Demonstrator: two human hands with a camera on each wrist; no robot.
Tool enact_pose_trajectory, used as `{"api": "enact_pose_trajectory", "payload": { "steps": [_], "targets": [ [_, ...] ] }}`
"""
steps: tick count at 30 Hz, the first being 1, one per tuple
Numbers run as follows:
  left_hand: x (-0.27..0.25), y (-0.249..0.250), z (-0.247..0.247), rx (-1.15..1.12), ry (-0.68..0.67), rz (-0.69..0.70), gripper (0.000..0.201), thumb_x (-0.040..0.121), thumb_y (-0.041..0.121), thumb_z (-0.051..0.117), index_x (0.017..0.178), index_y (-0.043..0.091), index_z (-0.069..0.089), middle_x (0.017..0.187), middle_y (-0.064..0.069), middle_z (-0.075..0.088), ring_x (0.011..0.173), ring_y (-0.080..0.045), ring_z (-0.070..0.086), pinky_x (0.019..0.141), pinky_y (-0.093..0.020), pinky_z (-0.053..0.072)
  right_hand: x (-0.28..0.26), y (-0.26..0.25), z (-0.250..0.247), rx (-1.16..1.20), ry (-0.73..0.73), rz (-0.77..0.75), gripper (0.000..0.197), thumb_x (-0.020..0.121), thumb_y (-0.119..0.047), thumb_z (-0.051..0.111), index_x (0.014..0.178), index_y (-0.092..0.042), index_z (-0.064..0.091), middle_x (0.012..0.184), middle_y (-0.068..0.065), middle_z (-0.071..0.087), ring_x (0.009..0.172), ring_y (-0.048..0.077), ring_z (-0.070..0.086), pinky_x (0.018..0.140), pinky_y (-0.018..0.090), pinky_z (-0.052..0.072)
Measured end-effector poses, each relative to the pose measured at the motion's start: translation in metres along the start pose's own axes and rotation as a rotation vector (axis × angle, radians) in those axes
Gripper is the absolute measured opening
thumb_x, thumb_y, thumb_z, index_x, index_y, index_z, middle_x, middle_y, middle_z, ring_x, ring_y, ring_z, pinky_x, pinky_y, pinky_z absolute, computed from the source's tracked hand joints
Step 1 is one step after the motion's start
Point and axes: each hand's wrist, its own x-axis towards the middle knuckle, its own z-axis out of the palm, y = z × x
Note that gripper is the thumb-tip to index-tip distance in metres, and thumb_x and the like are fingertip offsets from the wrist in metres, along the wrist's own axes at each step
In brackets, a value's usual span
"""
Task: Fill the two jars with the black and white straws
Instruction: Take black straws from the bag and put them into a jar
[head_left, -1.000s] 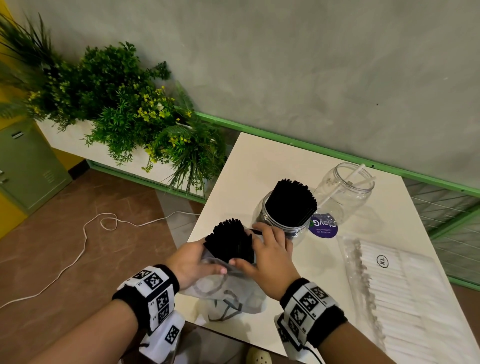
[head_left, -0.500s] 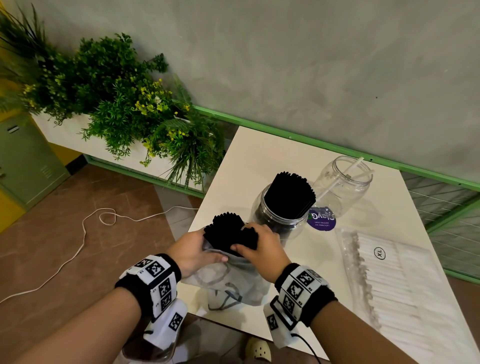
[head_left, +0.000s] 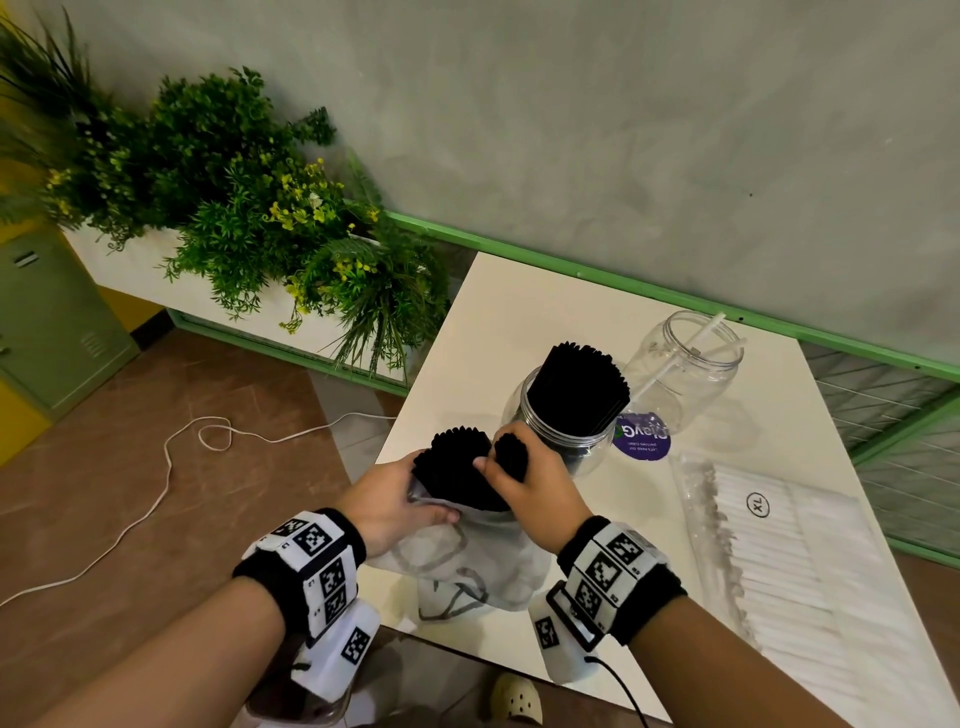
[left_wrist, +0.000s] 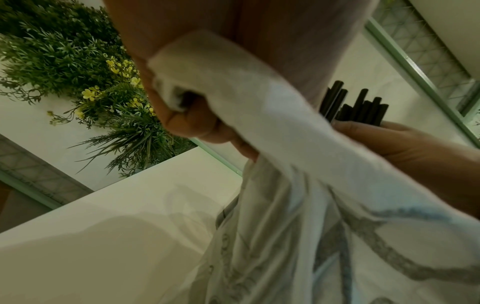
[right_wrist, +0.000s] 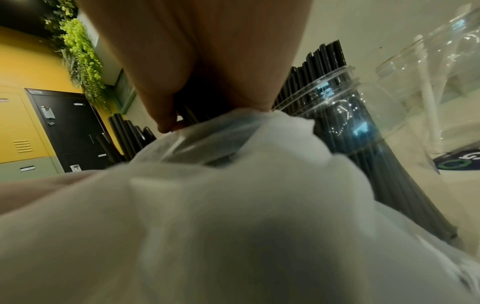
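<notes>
At table edge, left hand (head_left: 387, 501) grips bag (head_left: 483, 566); right hand (head_left: 524, 480) pinches some black straws (head_left: 511, 454). Risk: bag slips, rest spill onto floor.

The head view is evenly lit by soft, diffuse light and mostly sharp, with wide-angle bending toward the edges: the green rail (head_left: 675, 306) bows. The table (head_left: 519, 322) carries faint shadows toward 9 o'clock of the jars. The left wrist view is dimmer and greenish; the plastic bag (left_wrist: 298, 185) smears with motion blur. The right wrist view is softest: the bag fills 6 o'clock out of focus, while glare specks glint on the jar of black straws (right_wrist: 345, 115).
</notes>
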Motion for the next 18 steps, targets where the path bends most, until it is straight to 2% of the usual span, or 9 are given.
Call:
{"api": "enact_pose_trajectory", "payload": {
  "steps": [3, 5, 7, 10, 14, 16, 18],
  "targets": [
    [0.0, 0.003, -0.001, -0.002, 0.005, 0.008, 0.043, 0.073, 0.027, 0.08, 0.101, 0.035, 0.049, 0.085, 0.029, 0.053, 0.075, 0.021, 0.048, 0.063, 0.001, 0.036, 0.0, 0.001, 0.003, -0.019, -0.028, -0.005, 0.019, 0.086, -0.013, 0.068, 0.099, -0.013, 0.053, 0.081, -0.008, 0.055, 0.073, 0.002, 0.051, 0.069, 0.015, 0.041],
    [0.0, 0.004, 0.0, -0.007, 0.013, 0.012, 0.041, 0.073, 0.024, 0.08, 0.097, 0.034, 0.049, 0.082, 0.027, 0.054, 0.072, 0.024, 0.05, 0.062, 0.001, 0.036, -0.001, 0.006, 0.008, -0.088, -0.026, -0.011, 0.022, 0.083, -0.013, 0.07, 0.099, -0.016, 0.056, 0.091, -0.005, 0.057, 0.083, 0.004, 0.053, 0.077, 0.015, 0.041],
    [0.001, 0.002, 0.001, -0.014, 0.013, 0.017, 0.04, 0.073, 0.022, 0.08, 0.095, 0.034, 0.049, 0.082, 0.025, 0.055, 0.073, 0.026, 0.05, 0.062, 0.001, 0.035, -0.001, 0.011, 0.013, -0.134, -0.004, -0.042, 0.018, 0.082, -0.011, 0.069, 0.097, -0.013, 0.058, 0.096, 0.001, 0.054, 0.087, 0.009, 0.052, 0.082, 0.017, 0.04],
    [0.002, -0.002, 0.0, -0.014, 0.014, 0.013, 0.044, 0.072, 0.028, 0.081, 0.105, 0.033, 0.053, 0.088, 0.025, 0.058, 0.08, 0.017, 0.052, 0.063, 0.0, 0.035, -0.002, 0.011, 0.014, -0.106, 0.029, -0.068, 0.013, 0.083, -0.009, 0.067, 0.091, -0.012, 0.057, 0.093, 0.002, 0.052, 0.084, 0.011, 0.052, 0.081, 0.017, 0.041],
    [0.004, -0.006, 0.0, 0.014, 0.023, 0.017, 0.055, 0.07, 0.035, 0.08, 0.119, 0.031, 0.054, 0.093, 0.025, 0.059, 0.088, 0.006, 0.056, 0.066, -0.001, 0.036, -0.002, 0.006, 0.005, -0.022, 0.046, -0.039, 0.014, 0.088, -0.014, 0.066, 0.091, -0.013, 0.052, 0.084, 0.0, 0.056, 0.08, 0.014, 0.053, 0.074, 0.027, 0.045],
    [0.005, -0.007, 0.0, 0.017, 0.029, 0.019, 0.058, 0.07, 0.035, 0.08, 0.122, 0.03, 0.053, 0.096, 0.022, 0.06, 0.093, 0.001, 0.057, 0.068, -0.001, 0.036, 0.001, -0.001, -0.001, 0.007, 0.102, -0.053, 0.015, 0.088, -0.014, 0.066, 0.092, -0.015, 0.051, 0.084, -0.003, 0.055, 0.078, 0.011, 0.052, 0.074, 0.024, 0.044],
    [0.005, -0.006, 0.002, 0.016, 0.037, 0.02, 0.061, 0.07, 0.034, 0.08, 0.124, 0.029, 0.052, 0.099, 0.019, 0.061, 0.096, -0.002, 0.058, 0.069, -0.002, 0.037, 0.006, -0.011, -0.007, 0.084, 0.146, -0.074, 0.016, 0.089, -0.01, 0.064, 0.092, -0.015, 0.049, 0.083, 0.0, 0.057, 0.078, 0.012, 0.057, 0.077, 0.024, 0.046]
  ]
}}
